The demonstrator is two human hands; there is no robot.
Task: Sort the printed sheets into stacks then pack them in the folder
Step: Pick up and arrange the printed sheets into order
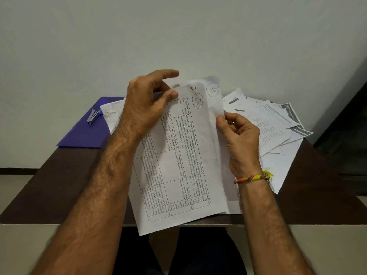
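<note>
Head view, looking down at a dark brown counter (59,181) set against a pale wall (178,32). Both hands hold printed sheets (178,159) upright above the counter's near edge, blocking its middle. Left hand (148,104) pinches the top-left corner of the front sheet w/ thumb and fingers, index finger raised free. Right hand (241,139) grips the right edge, fingers curled round it; a yellow thread band (254,178) sits on that wrist. At least 2 sheets in hand: front one marked "S-1", one behind marked "S-8". Far left: 1 purple folder (83,133) lying flat, 1 stapler (93,116) on it. Far right: loose pile of papers (278,126), count unclear, overhanging the counter's right side. Bare counter shows near left and near right.
</note>
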